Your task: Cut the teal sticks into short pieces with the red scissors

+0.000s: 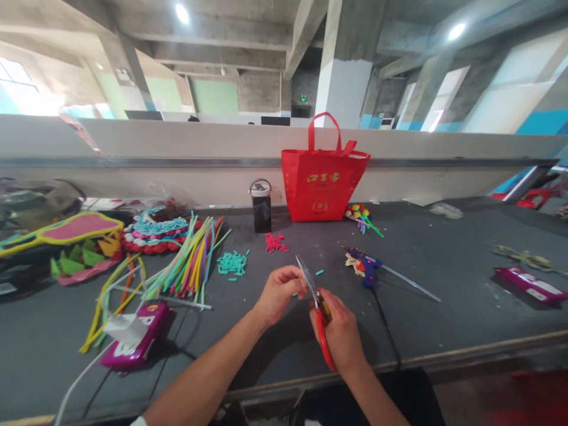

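My right hand (341, 331) is wrapped round the red-handled scissors (323, 334), whose blades point up and away from me. My left hand (281, 291) is closed in a pinch right beside the blades; what its fingertips hold is hidden. A bit of teal shows just under those fingers. Beyond the hands lie a pile of short teal pieces (232, 264) and a smaller pile of short pink-red pieces (276, 242). One loose teal piece (319, 272) rests to the right of the blades.
A blue glue gun (367, 269) with a clear stick and a cord lies to the right. Colourful pipe cleaners (190, 260) and a purple power strip (139, 337) are on the left. A black bottle (261, 207) and a red bag (322, 186) stand at the back.
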Demonstrator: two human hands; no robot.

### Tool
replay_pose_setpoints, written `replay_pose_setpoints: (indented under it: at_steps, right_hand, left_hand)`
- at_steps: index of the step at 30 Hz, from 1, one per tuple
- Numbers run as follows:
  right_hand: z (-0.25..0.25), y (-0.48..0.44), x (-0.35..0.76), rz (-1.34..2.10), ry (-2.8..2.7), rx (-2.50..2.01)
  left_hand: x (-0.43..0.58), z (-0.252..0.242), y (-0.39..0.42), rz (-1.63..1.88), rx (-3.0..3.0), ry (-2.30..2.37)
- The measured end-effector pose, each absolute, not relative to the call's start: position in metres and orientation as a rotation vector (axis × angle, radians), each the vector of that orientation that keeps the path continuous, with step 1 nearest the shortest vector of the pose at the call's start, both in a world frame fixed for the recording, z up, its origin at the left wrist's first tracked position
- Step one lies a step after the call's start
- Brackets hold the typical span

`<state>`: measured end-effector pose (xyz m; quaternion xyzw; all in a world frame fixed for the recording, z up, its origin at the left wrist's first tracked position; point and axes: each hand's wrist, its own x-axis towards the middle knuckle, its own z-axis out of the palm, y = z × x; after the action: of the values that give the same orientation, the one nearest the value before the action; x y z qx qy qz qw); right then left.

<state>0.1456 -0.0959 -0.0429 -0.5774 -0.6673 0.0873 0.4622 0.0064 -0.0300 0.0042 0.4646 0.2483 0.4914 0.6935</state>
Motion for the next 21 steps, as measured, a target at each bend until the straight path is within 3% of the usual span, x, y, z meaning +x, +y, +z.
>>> replay_pose_setpoints:
  at_steps: [12, 21]
  right_hand:
    - [-0.044, -0.098, 0.145, 0.170, -1.649, -1.455]
    - [-0.033, -0.099, 0.146, 0.355, -1.660, -1.383]
  left_hand:
    - [0.005, 0.004, -0.029, 1.105, 1.079, 0.503]
    - [0.003, 0.000, -0.027, 1.053, 1.126, 0.517]
